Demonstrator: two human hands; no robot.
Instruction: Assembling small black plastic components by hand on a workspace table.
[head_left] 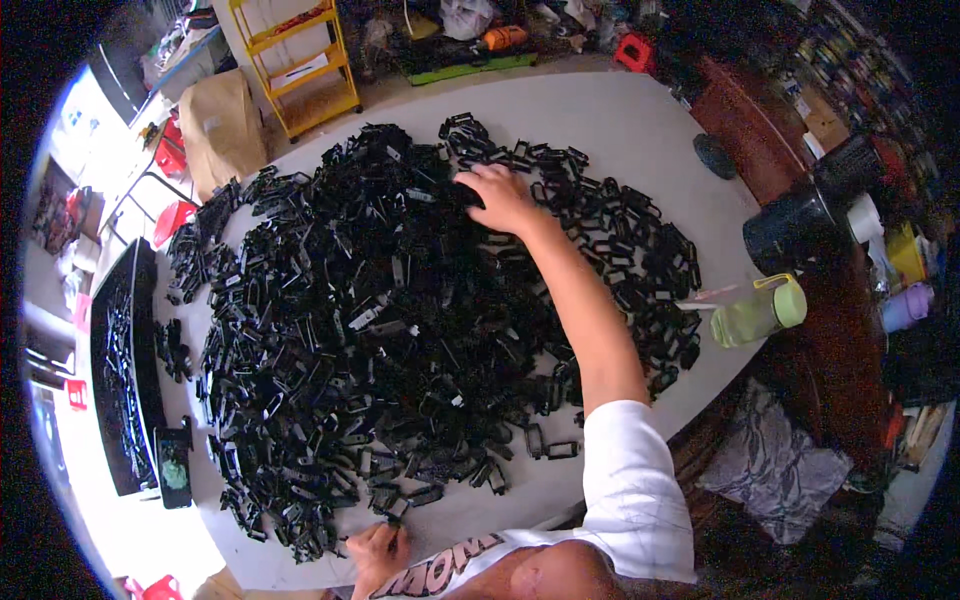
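Observation:
A large heap of small black plastic frames covers much of the white table. My right arm stretches across the heap, and my right hand rests at its far side. Its thumb and fingers are apart and curve over black pieces; I see no piece clearly gripped. At the near edge of the heap, my left hand is closed, fingers curled in beside a few loose frames. A dark spot shows at its fingers, too small to name.
A long black tray of parts and a phone lie at the left. On the right stand a green bottle and a black bin. A yellow shelf rack stands behind the table, beside a covered brown object.

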